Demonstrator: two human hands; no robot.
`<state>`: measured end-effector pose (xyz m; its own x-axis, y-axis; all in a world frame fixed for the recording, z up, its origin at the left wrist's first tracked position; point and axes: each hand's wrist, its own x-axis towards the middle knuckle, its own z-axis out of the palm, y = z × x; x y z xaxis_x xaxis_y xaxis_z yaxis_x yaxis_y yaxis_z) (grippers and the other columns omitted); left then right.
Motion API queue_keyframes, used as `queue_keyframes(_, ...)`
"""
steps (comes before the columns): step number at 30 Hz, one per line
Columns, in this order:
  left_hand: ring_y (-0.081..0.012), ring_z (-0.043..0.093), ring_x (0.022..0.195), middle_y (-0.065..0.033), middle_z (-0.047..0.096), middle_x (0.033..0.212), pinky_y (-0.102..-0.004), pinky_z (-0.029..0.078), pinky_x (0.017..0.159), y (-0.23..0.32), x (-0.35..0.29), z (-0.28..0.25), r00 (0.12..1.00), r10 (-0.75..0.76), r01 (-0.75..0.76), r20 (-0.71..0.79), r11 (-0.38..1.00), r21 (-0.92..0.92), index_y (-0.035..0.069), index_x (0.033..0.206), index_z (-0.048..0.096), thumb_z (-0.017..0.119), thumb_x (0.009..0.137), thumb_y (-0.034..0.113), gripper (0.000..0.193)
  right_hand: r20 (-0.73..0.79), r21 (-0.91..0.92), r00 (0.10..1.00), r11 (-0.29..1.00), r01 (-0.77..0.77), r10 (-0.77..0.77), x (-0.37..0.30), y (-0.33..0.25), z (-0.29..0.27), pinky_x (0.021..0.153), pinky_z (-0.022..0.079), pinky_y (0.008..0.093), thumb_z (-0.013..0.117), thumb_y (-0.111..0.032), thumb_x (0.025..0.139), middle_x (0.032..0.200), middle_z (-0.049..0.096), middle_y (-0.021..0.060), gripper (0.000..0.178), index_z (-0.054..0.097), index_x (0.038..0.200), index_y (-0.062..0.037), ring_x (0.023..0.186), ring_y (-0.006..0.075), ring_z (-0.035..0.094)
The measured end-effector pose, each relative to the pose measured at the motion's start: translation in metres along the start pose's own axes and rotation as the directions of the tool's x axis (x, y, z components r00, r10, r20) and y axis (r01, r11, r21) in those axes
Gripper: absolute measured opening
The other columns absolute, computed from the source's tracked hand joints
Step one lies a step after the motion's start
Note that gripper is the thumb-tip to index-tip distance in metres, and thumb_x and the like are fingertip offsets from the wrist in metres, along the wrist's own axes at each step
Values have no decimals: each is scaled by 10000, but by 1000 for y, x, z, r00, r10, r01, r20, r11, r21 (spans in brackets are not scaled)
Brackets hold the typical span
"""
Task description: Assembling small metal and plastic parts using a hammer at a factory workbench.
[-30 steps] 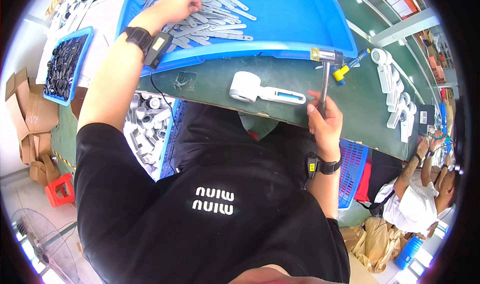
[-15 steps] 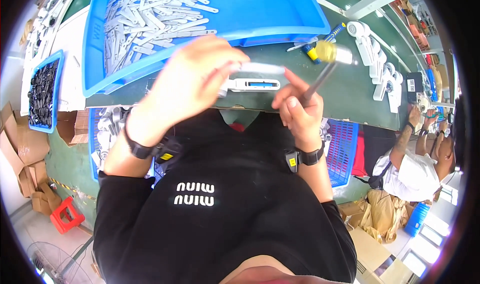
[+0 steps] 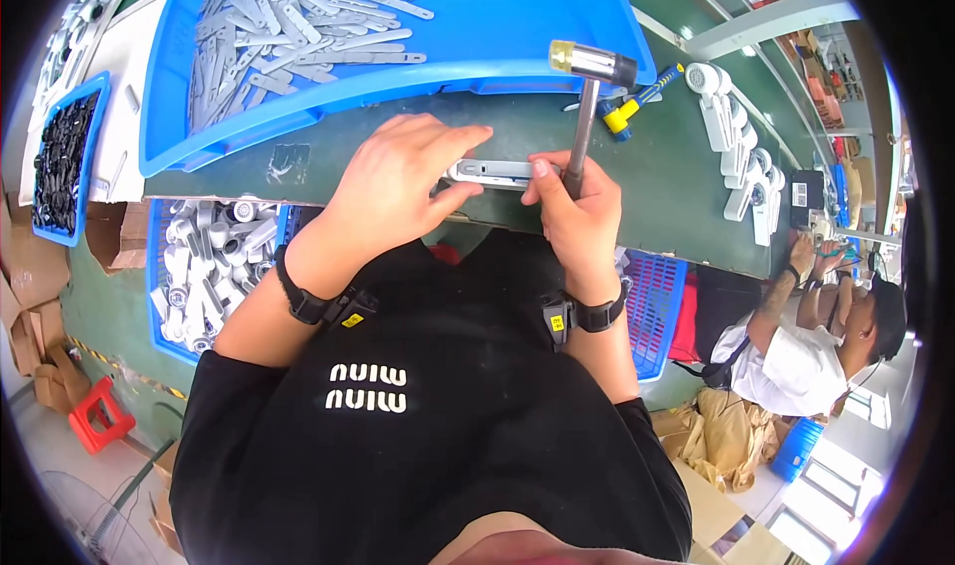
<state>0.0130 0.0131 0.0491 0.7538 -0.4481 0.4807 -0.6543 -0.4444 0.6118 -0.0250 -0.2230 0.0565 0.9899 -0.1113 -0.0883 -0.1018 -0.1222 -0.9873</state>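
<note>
Lowered onto the handle [image 3: 507,181], our strip [image 3: 492,168] seems mid-fitting.
Our right grip [image 3: 579,207] clasps the hammer [image 3: 589,117]; left grip [image 3: 390,175], we cannot tell; next calls for alignment.

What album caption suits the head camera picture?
Right hand, gripping a hammer, pinches a grey strip over a white handle; left hand at the other end.
</note>
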Motion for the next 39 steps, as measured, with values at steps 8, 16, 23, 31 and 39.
queue_keyframes(8, -316, 717, 910, -87, 764, 934, -438, 561, 848, -15, -4, 3, 998, 63, -63, 1, 998, -6, 60, 1009, 787, 904, 815, 202, 268, 47, -134, 994, 987, -93, 100, 2, -7, -3, 593, 439, 230, 773, -142, 1037, 725, 696, -25, 138, 775, 1070, -7, 660, 39, 617)
queue_keyframes(16, -293, 738, 918, -72, 797, 964, -417, 565, 823, -16, -7, 10, 989, 129, -131, -72, 991, -16, 37, 918, 792, 925, 789, 178, 233, -36, -423, 998, 905, 39, -60, 6, 1, -2, 561, 364, 271, 816, -224, 1004, 679, 559, -66, 271, 795, 1138, 10, 638, 32, 461)
queue_keyframes(23, -289, 716, 898, -71, 754, 936, -419, 548, 836, -7, -4, 8, 986, 159, -153, -57, 983, 103, 39, 926, 772, 889, 826, 169, 202, 21, -317, 995, 944, -86, 97, 7, 9, -8, 592, 405, 290, 805, -270, 1014, 690, 572, -53, 292, 807, 1090, 12, 663, 49, 488)
queue_keyframes(31, -341, 720, 913, -120, 752, 978, -490, 579, 927, 12, 4, 23, 974, 226, -215, -26, 952, 218, 4, 951, 741, 763, 882, 99, 119, 31, -344, 999, 939, -21, 34, 10, 15, -7, 579, 402, 297, 811, -277, 1009, 660, 556, -56, 286, 805, 1061, 4, 644, 52, 476)
queue_keyframes(39, -293, 749, 910, -78, 771, 1067, -404, 626, 776, 17, -1, 31, 987, 161, -159, 16, 951, 264, 10, 1006, 770, 826, 860, 72, 168, 46, -326, 999, 945, -1, 17, 12, 15, -9, 565, 383, 297, 818, -278, 1001, 638, 534, -54, 289, 805, 1044, 8, 628, 53, 459)
